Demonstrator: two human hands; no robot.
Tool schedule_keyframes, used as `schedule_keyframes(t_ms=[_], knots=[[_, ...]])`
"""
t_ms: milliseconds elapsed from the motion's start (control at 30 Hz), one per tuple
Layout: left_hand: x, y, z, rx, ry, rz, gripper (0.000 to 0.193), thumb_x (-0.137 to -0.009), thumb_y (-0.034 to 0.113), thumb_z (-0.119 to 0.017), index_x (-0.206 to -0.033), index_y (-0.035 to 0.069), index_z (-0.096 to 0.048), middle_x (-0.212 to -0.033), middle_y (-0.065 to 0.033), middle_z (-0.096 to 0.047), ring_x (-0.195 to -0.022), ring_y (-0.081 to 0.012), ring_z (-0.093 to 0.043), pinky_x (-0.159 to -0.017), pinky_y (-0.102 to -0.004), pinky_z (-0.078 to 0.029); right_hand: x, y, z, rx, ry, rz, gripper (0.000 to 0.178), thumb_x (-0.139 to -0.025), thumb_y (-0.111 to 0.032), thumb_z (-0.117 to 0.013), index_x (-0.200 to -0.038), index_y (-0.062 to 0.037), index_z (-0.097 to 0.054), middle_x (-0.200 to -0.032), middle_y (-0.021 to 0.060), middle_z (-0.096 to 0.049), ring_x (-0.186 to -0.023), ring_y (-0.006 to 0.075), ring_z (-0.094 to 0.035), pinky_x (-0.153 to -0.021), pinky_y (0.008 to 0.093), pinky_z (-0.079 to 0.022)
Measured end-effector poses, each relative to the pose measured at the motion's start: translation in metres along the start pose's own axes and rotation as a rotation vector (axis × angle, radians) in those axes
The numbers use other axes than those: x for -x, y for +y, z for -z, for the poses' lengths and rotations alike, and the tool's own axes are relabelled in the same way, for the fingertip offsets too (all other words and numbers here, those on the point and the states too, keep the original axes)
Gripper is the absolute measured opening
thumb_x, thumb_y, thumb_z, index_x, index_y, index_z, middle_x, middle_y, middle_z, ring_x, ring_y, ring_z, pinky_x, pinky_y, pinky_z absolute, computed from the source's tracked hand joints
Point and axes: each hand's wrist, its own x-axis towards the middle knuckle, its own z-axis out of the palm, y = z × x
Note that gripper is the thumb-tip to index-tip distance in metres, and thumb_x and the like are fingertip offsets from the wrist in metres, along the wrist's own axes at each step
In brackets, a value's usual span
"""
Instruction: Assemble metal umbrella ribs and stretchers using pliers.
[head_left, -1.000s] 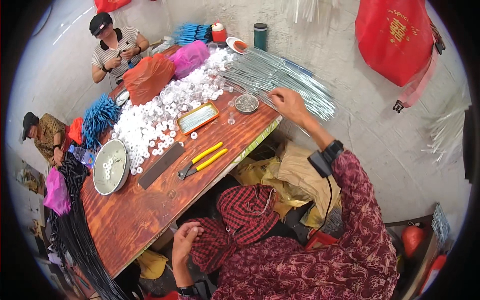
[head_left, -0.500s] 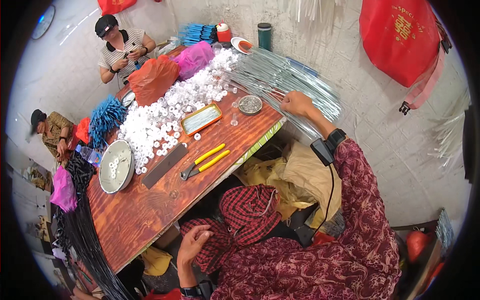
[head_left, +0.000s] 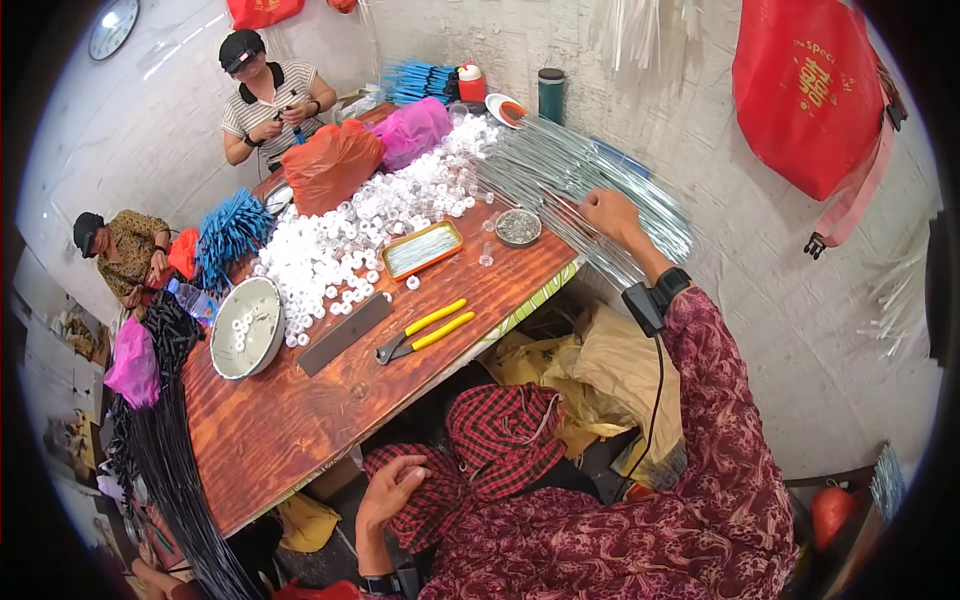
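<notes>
Table [head_left: 290, 415]: red-brown wood, dark grain showing, near edge running on a slant.
Silver rods [head_left: 570, 165]: lying across the table's right end, many running out past its edge. Long, thin, mostly straight; glinting silvery with a faint green tinge. Packing densely side by side, fanning loosely toward the ends, a few crossing the others at an angle.
White rings [head_left: 330, 240]: heaping along the table's far side, bright white, clear plastic pieces mixing in.
Bowl [head_left: 264, 335]: sitting toward the table's left, pale inside, holding a few rings.
Pliers [head_left: 437, 315]: lying close to the table's near edge, yellow handles spreading apart.
Right hand [head_left: 613, 218]: reaching beyond the table's right end, over the rods, fingers bending inward; cannot tell whether they are gripping any.
Left hand [head_left: 388, 492]: hanging off the table's near edge, by a plaid cloth [head_left: 430, 510]; fingers half curling, loosely parting from the thumb.
Tray [head_left: 428, 263]: lying mid-table, orange-rimmed, holding fine silvery pieces.
Dish [head_left: 518, 245]: standing near the table's right end, round, holding tiny grey bits.
</notes>
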Motion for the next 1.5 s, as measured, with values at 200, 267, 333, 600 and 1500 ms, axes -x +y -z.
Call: schedule_keyframes(t_ms=[200,267,333,600,1500], knots=[[0.002,0.005,0.002,-0.024,0.025,0.038,0.037,-0.098,0.021,-0.062,-0.126,-0.003,-0.058,-0.108,-0.0109,-0.069,-0.1,-0.0152,-0.063,-0.087,-0.0284,-0.049,-0.001,0.012,-0.014,-0.388,-0.083,-0.109,0.027,-0.079,-0.03,-0.062,-0.086,-0.0079,-0.074,-0.08,0.0156,-0.071,-0.076,0.0295,-0.069,-0.069,0.0417,-0.052],[0.002,0.005,0.001,-0.027,0.016,0.056,0.034,-0.098,0.016,-0.061,-0.127,-0.003,-0.057,-0.109,-0.0113,-0.069,-0.102,-0.0151,-0.063,-0.09,-0.0281,-0.049,-0.003,0.016,-0.013,-0.419,-0.093,-0.102,0.027,-0.08,-0.031,-0.063,-0.085,-0.0072,-0.074,-0.079,0.0148,-0.071,-0.073,0.028,-0.068,-0.067,0.0408,-0.051],[0.001,0.003,0.001,-0.032,-0.004,0.022,0.035,-0.098,0.016,-0.061,-0.127,-0.003,-0.056,-0.109,-0.0115,-0.069,-0.103,-0.0156,-0.064,-0.091,-0.0286,-0.049,-0.003,0.013,-0.012,-0.455,-0.108,-0.094,0.027,-0.08,-0.031,-0.063,-0.083,-0.0066,-0.074,-0.077,0.014,-0.071,-0.071,0.0265,-0.068,-0.066,0.04,-0.051],[0.001,-0.011,-0.004,-0.034,-0.004,0.06,0.038,-0.098,0.018,-0.062,-0.129,-0.003,-0.055,-0.111,-0.0125,-0.069,-0.106,-0.0164,-0.063,-0.094,-0.0294,-0.048,0.02,-0.007,-0.004,-0.047,0.052,-0.017,0.038,-0.083,-0.034,-0.07,-0.107,-0.0042,-0.066,-0.091,0.0136,-0.07,-0.085,0.0277,-0.068,-0.076,0.0396,-0.051],[0.04,0.237,-0.14,0.066,-1.059,-1.089,0.037,-0.102,0.031,-0.053,-0.114,-0.003,-0.064,-0.099,-0.0058,-0.068,-0.091,-0.0145,-0.063,-0.082,-0.0315,-0.051,-0.05,0.117,-0.085,0.35,0.083,0.254,0.049,-0.101,-0.029,-0.047,-0.143,-0.0041,-0.043,-0.125,0.0254,-0.062,-0.107,0.0432,-0.062,-0.088,0.0466,-0.049]])
